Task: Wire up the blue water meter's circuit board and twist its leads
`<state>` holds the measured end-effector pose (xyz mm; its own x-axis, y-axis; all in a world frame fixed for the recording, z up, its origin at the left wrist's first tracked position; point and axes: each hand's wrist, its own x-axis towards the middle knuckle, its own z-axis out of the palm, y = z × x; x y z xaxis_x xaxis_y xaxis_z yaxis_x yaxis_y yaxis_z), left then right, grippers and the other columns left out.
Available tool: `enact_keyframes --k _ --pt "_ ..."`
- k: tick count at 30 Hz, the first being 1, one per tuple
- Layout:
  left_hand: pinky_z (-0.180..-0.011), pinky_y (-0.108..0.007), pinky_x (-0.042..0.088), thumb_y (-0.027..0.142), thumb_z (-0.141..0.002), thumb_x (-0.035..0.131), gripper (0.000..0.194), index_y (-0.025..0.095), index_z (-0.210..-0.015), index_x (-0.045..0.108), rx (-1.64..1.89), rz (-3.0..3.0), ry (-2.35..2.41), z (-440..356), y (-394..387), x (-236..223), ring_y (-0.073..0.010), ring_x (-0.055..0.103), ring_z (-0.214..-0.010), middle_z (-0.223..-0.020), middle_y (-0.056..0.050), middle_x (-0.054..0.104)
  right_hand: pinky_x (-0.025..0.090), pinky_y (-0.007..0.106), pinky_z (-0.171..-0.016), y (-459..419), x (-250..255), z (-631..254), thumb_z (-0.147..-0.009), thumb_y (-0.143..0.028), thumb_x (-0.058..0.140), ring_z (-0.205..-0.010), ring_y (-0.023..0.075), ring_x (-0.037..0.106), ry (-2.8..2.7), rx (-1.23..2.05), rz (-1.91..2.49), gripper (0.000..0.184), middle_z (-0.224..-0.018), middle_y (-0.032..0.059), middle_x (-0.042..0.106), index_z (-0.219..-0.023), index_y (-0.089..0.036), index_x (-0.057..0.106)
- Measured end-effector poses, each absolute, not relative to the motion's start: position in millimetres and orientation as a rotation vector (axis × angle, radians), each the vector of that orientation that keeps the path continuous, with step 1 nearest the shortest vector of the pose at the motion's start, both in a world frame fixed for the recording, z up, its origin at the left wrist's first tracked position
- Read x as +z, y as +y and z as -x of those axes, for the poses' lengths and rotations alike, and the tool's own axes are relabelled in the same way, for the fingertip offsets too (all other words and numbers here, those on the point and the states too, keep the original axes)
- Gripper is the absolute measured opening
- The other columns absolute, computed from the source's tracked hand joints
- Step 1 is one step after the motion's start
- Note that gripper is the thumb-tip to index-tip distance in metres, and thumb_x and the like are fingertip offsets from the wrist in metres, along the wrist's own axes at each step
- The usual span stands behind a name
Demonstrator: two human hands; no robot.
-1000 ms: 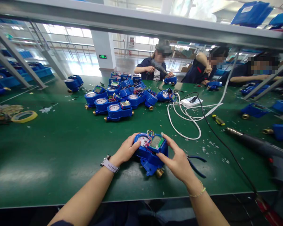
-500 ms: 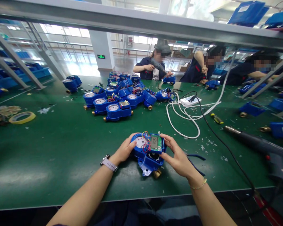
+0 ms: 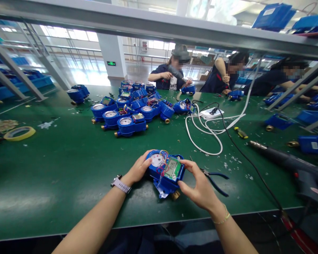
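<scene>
Blue-bodied and brass-ended: cradling one meter [image 3: 163, 173] at the near side of the green table [image 3: 69, 169], between two bare hands. Curling the left hand [image 3: 137, 171] around its dial end, laying the thumb on the rim. Holding its display end [image 3: 172, 168] between thumb and forefinger of the right hand [image 3: 198, 185], spreading them well apart onto the two right corners.

Noticing one pair of pliers [image 3: 218, 174] just right of the meter, close behind the right hand. Looking farther right of the meter, finding one screwdriver [image 3: 241, 133] and one heat gun [image 3: 286, 160]. Beyond the meter, seeing one white cable [image 3: 251, 88] looping near one power strip [image 3: 208, 114], taking up table space. Beyond and left of the meter, viewing a pile of blue meters [image 3: 132, 125], overlapping too much for a sure count. Far left of the meter, spotting one tape roll [image 3: 29, 134]. Well beyond the meter, counting three people [image 3: 212, 79].
</scene>
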<state>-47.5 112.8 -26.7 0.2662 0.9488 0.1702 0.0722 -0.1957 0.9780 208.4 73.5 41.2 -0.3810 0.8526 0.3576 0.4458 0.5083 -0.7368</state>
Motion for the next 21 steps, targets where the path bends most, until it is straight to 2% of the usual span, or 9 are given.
enact_keyframes --k 2,4,7,10,12,15,17,19,21 --pt "-0.110 -0.042 0.037 0.050 -0.092 0.044 0.052 0.016 -0.131 0.047 1.093 -1.541 0.997 47 114 -26 -0.0293 0.053 -0.123 -0.132 -0.012 0.059 0.036 0.049 -0.108 72 32 -214 -0.084 -0.026 0.058 -0.129 0.0291 0.044 -2.034 0.592 1.051 0.046 -0.136 0.0126 0.049 -0.129 -0.021 0.048" --pt "-0.109 -0.042 0.037 0.050 -0.092 0.043 0.052 0.015 -0.131 0.048 1.089 -1.566 1.016 46 115 -24 -0.0288 0.053 -0.123 -0.131 -0.011 0.059 0.026 0.055 -0.112 69 21 -221 -0.089 -0.036 0.057 -0.139 0.0317 0.030 -2.063 0.542 1.088 0.048 -0.149 0.0114 0.036 -0.135 -0.025 0.047" --pt "-0.108 -0.041 0.038 0.051 -0.093 0.038 0.051 0.016 -0.129 0.048 1.078 -1.623 1.075 43 112 -17 -0.0276 0.054 -0.121 -0.129 -0.011 0.060 0.020 0.057 -0.114 54 0 -227 -0.092 -0.047 0.055 -0.144 0.0317 0.019 -2.019 0.646 1.179 0.063 -0.158 0.0079 0.020 -0.148 -0.029 0.033" --pt "-0.105 -0.042 0.039 0.051 -0.094 0.034 0.051 0.016 -0.129 0.047 1.015 -1.688 1.222 41 99 -8 -0.0274 0.056 -0.118 -0.127 -0.012 0.061 0.021 0.055 -0.114 37 -21 -224 -0.093 -0.053 0.051 -0.143 0.0296 0.021 -1.778 0.927 1.217 0.074 -0.159 0.0079 0.016 -0.153 -0.031 0.014" --pt "-0.104 -0.045 0.040 0.052 -0.094 0.035 0.052 0.017 -0.131 0.045 0.938 -1.748 1.338 39 84 -4 -0.0283 0.057 -0.116 -0.127 -0.012 0.061 0.022 0.053 -0.115 34 -28 -220 -0.089 -0.056 0.058 -0.143 0.0287 0.022 -1.616 1.116 1.178 0.086 -0.159 0.0082 0.015 -0.154 -0.032 0.008" --pt "-0.110 -0.053 0.030 0.055 -0.090 0.042 0.057 0.017 -0.133 0.045 0.857 -1.879 1.445 40 64 -4 -0.0324 0.051 -0.123 -0.133 -0.014 0.057 0.019 0.048 -0.117 48 -22 -218 -0.073 -0.054 0.078 -0.144 0.0279 0.019 -1.499 1.337 1.079 0.110 -0.159 0.0089 0.013 -0.154 -0.031 0.007" --pt "-0.113 -0.056 0.024 0.057 -0.088 0.045 0.061 0.016 -0.133 0.045 0.851 -1.904 1.447 41 57 -5 -0.0345 0.046 -0.129 -0.138 -0.015 0.053 0.021 0.046 -0.116 62 -10 -219 -0.066 -0.050 0.084 -0.143 0.0283 0.023 -1.474 1.466 1.026 0.118 -0.158 0.0117 0.018 -0.154 -0.028 0.009" --pt "-0.112 -0.052 0.029 0.056 -0.089 0.044 0.061 0.016 -0.135 0.043 0.883 -1.847 1.365 43 57 -6 -0.0329 0.046 -0.129 -0.139 -0.015 0.052 0.023 0.046 -0.115 70 3 -219 -0.063 -0.047 0.086 -0.141 0.0291 0.027 -1.501 1.472 1.051 0.118 -0.155 0.0137 0.025 -0.154 -0.026 0.013" --pt "-0.109 -0.045 0.036 0.053 -0.091 0.042 0.057 0.017 -0.136 0.043 0.929 -1.772 1.243 45 60 -8 -0.0302 0.051 -0.126 -0.137 -0.012 0.054 0.023 0.047 -0.115 68 13 -217 -0.064 -0.043 0.085 -0.139 0.0293 0.031 -1.577 1.346 1.139 0.114 -0.153 0.0138 0.028 -0.153 -0.025 0.016"
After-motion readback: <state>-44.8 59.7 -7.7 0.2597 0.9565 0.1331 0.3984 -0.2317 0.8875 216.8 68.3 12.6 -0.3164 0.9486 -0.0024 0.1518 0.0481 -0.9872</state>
